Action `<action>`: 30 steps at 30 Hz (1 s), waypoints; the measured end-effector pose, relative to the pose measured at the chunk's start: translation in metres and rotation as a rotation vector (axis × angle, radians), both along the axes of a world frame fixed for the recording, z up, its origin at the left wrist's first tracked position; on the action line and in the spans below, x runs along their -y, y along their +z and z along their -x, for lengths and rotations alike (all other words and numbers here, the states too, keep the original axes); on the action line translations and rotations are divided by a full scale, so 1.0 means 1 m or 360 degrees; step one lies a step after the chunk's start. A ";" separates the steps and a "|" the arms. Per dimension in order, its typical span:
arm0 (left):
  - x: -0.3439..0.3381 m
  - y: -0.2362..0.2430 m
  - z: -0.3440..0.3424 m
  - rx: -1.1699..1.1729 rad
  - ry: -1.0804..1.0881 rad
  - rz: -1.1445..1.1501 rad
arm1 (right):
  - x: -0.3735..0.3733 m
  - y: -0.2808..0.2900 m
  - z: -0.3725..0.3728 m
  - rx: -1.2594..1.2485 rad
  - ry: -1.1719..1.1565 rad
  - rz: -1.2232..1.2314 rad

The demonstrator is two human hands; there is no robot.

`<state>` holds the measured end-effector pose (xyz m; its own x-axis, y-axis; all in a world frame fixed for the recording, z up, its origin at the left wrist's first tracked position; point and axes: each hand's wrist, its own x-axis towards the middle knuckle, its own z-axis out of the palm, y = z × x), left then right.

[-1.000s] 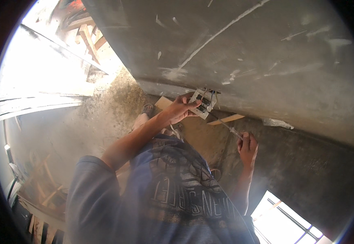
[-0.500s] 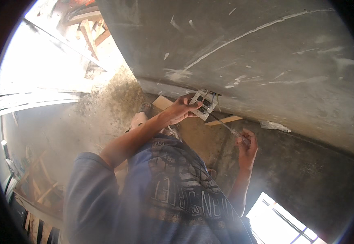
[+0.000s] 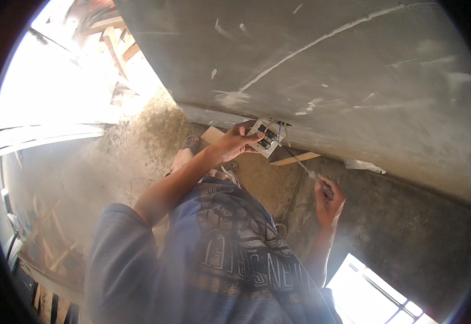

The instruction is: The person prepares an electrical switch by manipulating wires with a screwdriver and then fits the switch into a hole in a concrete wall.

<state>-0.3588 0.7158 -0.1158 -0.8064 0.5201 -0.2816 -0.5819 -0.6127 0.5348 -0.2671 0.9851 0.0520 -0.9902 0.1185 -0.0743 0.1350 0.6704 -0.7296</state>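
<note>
My left hand (image 3: pixel 236 141) grips a white outlet plate (image 3: pixel 258 127) by its left side, its back with dark terminal blocks facing up. Thin wires (image 3: pixel 282 129) run from the plate to a hole in the grey wall. My right hand (image 3: pixel 330 200) is closed round the clear handle of a screwdriver (image 3: pixel 303 166). The long shaft slants up and left, and its tip meets the terminal side of the plate. Which screw the tip sits on is too small to tell.
The grey wall (image 3: pixel 327 70) rises right behind the plate. At its foot lie a wood strip (image 3: pixel 296 159) and a crumpled clear plastic wrapper (image 3: pixel 364 166). A board (image 3: pixel 212 135) lies near my feet. Scrap wood (image 3: pixel 115 46) is piled at the upper left; more wood (image 3: pixel 51 248) stands lower left.
The plate has tilted slightly and shifted a little left with my left hand. The screwdriver tip has moved up along the terminals, and my right hand has turned and dropped slightly.
</note>
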 end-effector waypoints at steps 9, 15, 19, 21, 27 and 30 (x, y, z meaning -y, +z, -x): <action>0.005 0.003 0.007 0.0046 -0.0100 0.0021 | 0.000 -0.009 0.006 -0.0007 0.0033 0.0002; 0.006 0.003 0.009 0.0037 -0.0138 0.0038 | 0.001 -0.016 0.010 0.0254 -0.0163 0.0325; 0.006 0.003 0.009 0.0070 -0.0150 0.0036 | -0.008 -0.027 0.011 0.0303 -0.0200 0.0576; 0.007 0.001 0.010 0.0087 -0.0168 0.0010 | -0.012 -0.034 0.010 0.0322 -0.0233 0.0792; 0.007 0.001 0.011 0.0134 -0.0157 0.0020 | 0.004 -0.039 0.011 0.0389 -0.0297 0.0954; 0.005 0.003 0.010 0.0102 -0.0133 -0.0047 | 0.000 -0.034 0.006 0.0348 -0.0310 0.0862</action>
<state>-0.3687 0.7107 -0.1125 -0.7408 0.5937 -0.3144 -0.6639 -0.5757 0.4773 -0.2731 0.9856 0.0179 -0.9092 0.1840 -0.3735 0.4026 0.1600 -0.9013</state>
